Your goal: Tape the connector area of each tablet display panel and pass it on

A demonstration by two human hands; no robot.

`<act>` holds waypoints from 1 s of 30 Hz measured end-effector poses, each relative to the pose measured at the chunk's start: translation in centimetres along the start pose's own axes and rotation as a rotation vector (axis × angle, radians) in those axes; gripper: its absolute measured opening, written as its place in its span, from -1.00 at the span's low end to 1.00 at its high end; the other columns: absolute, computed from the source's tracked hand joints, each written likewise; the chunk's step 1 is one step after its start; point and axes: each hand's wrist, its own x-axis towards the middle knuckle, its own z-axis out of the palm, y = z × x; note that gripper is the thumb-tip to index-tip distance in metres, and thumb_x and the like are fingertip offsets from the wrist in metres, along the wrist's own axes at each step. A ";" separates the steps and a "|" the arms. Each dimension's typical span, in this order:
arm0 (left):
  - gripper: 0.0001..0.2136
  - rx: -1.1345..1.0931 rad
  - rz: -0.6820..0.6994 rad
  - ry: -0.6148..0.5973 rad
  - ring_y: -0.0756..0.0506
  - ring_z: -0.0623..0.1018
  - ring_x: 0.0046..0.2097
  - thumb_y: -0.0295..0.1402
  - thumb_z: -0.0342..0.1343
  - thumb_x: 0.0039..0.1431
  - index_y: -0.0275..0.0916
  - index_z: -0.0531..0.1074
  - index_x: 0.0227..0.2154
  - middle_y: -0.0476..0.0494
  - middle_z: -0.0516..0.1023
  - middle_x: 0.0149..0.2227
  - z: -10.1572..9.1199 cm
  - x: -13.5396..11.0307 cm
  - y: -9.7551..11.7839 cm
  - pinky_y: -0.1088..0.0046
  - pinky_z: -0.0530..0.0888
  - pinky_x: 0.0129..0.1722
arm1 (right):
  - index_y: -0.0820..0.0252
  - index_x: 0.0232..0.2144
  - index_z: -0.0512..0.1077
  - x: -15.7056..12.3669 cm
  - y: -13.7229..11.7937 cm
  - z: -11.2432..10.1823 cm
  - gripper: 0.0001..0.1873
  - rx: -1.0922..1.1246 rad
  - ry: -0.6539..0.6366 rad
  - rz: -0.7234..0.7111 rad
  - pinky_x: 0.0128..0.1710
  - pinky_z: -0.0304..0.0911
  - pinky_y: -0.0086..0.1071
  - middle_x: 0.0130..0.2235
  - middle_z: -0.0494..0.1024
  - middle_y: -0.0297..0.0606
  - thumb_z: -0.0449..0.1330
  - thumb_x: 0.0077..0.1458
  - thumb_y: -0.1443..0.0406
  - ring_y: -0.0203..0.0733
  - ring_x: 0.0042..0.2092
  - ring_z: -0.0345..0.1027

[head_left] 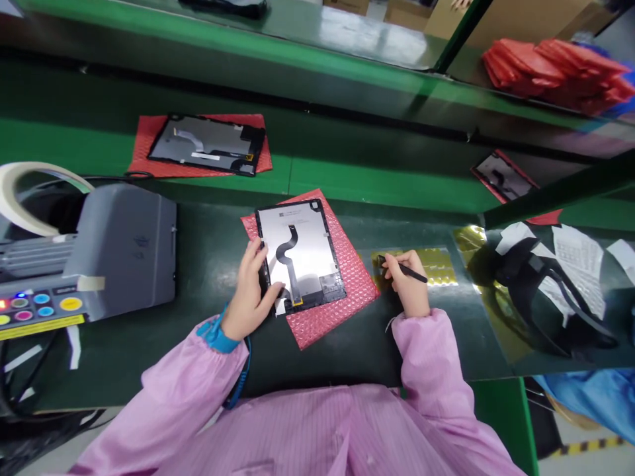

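A tablet screen panel (311, 254) lies back side up, with a dark curved flex cable (286, 254) on its silvery back. Beneath it is a red bubble-wrap bag (347, 264). My left hand (253, 291) rests at the panel's lower left edge, thumb and fingers spread apart and touching it. Right of the bag, my right hand (407, 277) is closed around slim black tweezers (414, 273). Their tip is over a sheet of yellow tape pieces (439, 266) on the dark bench; whether it touches the sheet I cannot tell.
A grey machine (131, 244) with coloured buttons and a tape roll (14, 198) stand at left. Another panel (208, 144) lies behind on red wrap. At right are a black strap-like object (530, 271), papers (578, 251) and a further panel (503, 175). Red bags (550, 66) sit on the shelf.
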 end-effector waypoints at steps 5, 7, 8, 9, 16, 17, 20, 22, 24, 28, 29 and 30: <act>-0.28 0.103 0.120 -0.288 -0.47 -0.21 0.55 -0.23 0.06 0.46 0.05 -0.21 0.50 -0.32 -0.36 0.57 -1.0 -1.2 0.8 -0.28 0.12 0.43 | 0.12 -0.45 0.33 0.2 -0.2 0.1 -0.48 0.026 -0.006 0.046 -0.71 -0.11 -0.49 -0.52 0.58 -0.37 0.41 0.00 -0.13 -0.43 -0.68 0.10; -0.28 0.103 0.115 -0.324 -0.51 -0.21 0.55 -0.21 0.04 0.47 0.00 -0.24 0.51 -0.38 -0.38 0.57 -1.0 -1.1 1.0 -0.32 0.12 0.41 | 0.13 -0.45 0.32 0.2 -0.2 0.1 -0.47 0.074 0.044 0.034 -0.70 -0.09 -0.51 -0.50 0.61 -0.32 0.42 -0.02 -0.12 -0.41 -0.64 0.21; -0.28 0.094 0.106 -0.327 -0.51 -0.20 0.55 -0.21 0.03 0.47 -0.02 -0.24 0.51 -0.39 -0.37 0.57 -1.0 -1.1 1.0 -0.32 0.13 0.41 | 0.13 -0.45 0.32 0.1 -0.2 0.2 -0.47 0.103 0.068 0.027 -0.69 -0.07 -0.52 -0.49 0.62 -0.31 0.43 -0.03 -0.11 -0.38 -0.62 0.27; -0.30 0.081 0.097 -0.322 -0.50 -0.19 0.55 -0.22 0.03 0.48 -0.02 -0.23 0.51 -0.39 -0.32 0.57 -1.1 -1.0 1.0 -0.31 0.15 0.41 | 0.12 -0.45 0.31 -0.2 -0.2 0.2 -0.47 0.134 0.084 0.021 -0.68 -0.05 -0.52 -0.49 0.62 -0.31 0.44 -0.03 -0.10 -0.36 -0.60 0.32; -0.47 0.044 0.168 -0.368 -0.35 0.22 0.46 -0.29 0.04 0.47 -0.08 0.09 0.42 -0.26 0.42 0.31 -2.7 -1.5 0.1 -0.23 0.20 0.43 | 0.11 -0.40 0.27 -4.6 -1.2 1.7 -0.50 0.218 0.024 -0.023 -0.67 0.10 -0.53 -0.48 0.64 -0.33 0.44 0.06 -0.04 -0.34 -0.60 0.39; -0.49 0.053 0.178 -0.391 -0.34 0.24 0.45 -0.28 0.03 0.47 -0.10 0.12 0.41 -0.25 0.45 0.29 -2.9 -1.5 0.0 -0.22 0.18 0.43 | 0.11 -0.38 0.28 -4.8 -1.2 1.8 -0.51 0.205 0.042 -0.028 -0.67 0.12 -0.53 -0.47 0.64 -0.33 0.44 0.07 -0.03 -0.35 -0.60 0.39; -0.52 0.090 0.228 -0.461 -0.32 0.21 0.48 -0.24 0.02 0.48 -0.12 0.19 0.39 -0.22 0.47 0.30 -2.9 -1.4 -0.2 -0.20 0.12 0.46 | 0.12 -0.36 0.32 -4.0 -0.9 1.4 -0.49 0.157 0.150 -0.036 -0.68 0.14 -0.55 -0.46 0.62 -0.35 0.45 0.03 -0.06 -0.35 -0.57 0.42; -0.52 0.137 0.275 -0.492 -0.32 0.18 0.49 -0.17 0.02 0.49 -0.15 0.22 0.37 -0.25 0.43 0.34 -2.6 -1.3 -0.2 -0.17 0.14 0.46 | 0.13 -0.36 0.33 -2.8 -0.5 0.7 -0.47 0.125 0.145 -0.015 -0.71 0.13 -0.56 -0.44 0.63 -0.34 0.47 -0.02 -0.07 -0.34 -0.55 0.44; -0.48 0.184 0.288 -0.503 -0.32 0.18 0.49 -0.09 0.02 0.48 -0.18 0.21 0.38 -0.30 0.34 0.40 -2.3 -1.3 -0.2 -0.11 0.19 0.45 | 0.13 -0.36 0.33 -1.8 -0.2 0.0 -0.47 0.118 0.078 0.014 -0.74 0.10 -0.57 -0.41 0.65 -0.31 0.48 -0.04 -0.07 -0.32 -0.54 0.46; -0.42 0.227 0.261 -0.508 -0.29 0.20 0.49 0.00 0.00 0.47 -0.17 0.19 0.40 -0.31 0.27 0.44 -2.0 -1.4 -0.3 -0.04 0.20 0.45 | 0.13 -0.36 0.33 -1.0 -0.5 -0.6 -0.48 0.134 -0.011 0.045 -0.77 0.05 -0.58 -0.36 0.68 -0.25 0.49 -0.05 -0.05 -0.30 -0.52 0.49; -0.42 0.233 0.260 -0.508 -0.29 0.20 0.49 0.01 -0.01 0.46 -0.17 0.19 0.39 -0.31 0.27 0.44 -2.0 -1.4 -0.4 -0.03 0.20 0.45 | 0.13 -0.36 0.34 -1.0 -0.6 -0.5 -0.48 0.133 -0.020 0.049 -0.77 0.03 -0.59 -0.35 0.69 -0.24 0.50 -0.06 -0.04 -0.30 -0.53 0.49; -0.42 0.239 0.262 -0.505 -0.29 0.21 0.49 0.01 -0.01 0.46 -0.18 0.20 0.39 -0.31 0.27 0.44 -2.0 -1.4 -0.3 -0.02 0.20 0.45 | 0.13 -0.36 0.35 -1.0 -0.8 -0.4 -0.49 0.131 -0.030 0.052 -0.78 0.02 -0.59 -0.34 0.69 -0.23 0.50 -0.05 -0.03 -0.31 -0.54 0.48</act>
